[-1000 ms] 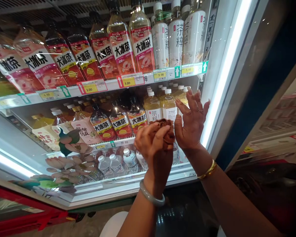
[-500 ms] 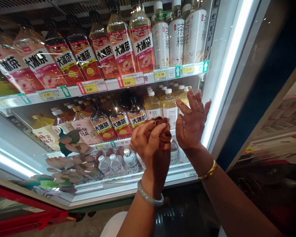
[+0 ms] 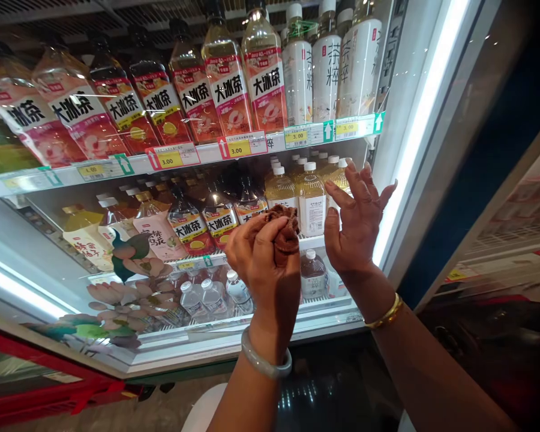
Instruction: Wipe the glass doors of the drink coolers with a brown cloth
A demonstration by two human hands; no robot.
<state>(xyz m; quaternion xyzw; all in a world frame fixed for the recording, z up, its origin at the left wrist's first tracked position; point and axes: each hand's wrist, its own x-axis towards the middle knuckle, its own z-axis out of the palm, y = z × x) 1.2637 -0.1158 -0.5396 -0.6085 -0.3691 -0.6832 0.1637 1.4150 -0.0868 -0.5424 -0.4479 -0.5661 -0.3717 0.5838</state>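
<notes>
A crumpled brown cloth (image 3: 286, 233) is gripped in my left hand (image 3: 265, 258), which wears a pale stone bangle (image 3: 266, 359). My left hand is in front of the glass of a lit drinks cooler, level with the middle shelf. My right hand (image 3: 357, 219) is raised beside it with fingers spread and nothing in them, its palm towards the cooler. A gold bracelet (image 3: 384, 313) circles that wrist. Whether either hand presses on the glass I cannot tell for sure. Behind the hands stand white-capped tea bottles (image 3: 312, 201).
Large iced tea bottles (image 3: 227, 90) line the upper shelf above price tags (image 3: 240, 148). Small water bottles (image 3: 213, 300) stand on the bottom shelf. Flower decals (image 3: 130, 288) mark the glass at lower left. A dark door frame (image 3: 459, 156) runs along the right, a red frame (image 3: 31, 384) at lower left.
My left hand with the brown cloth has moved a little to the left. My right hand stays spread, appearing slightly further right as the view shifts a little.
</notes>
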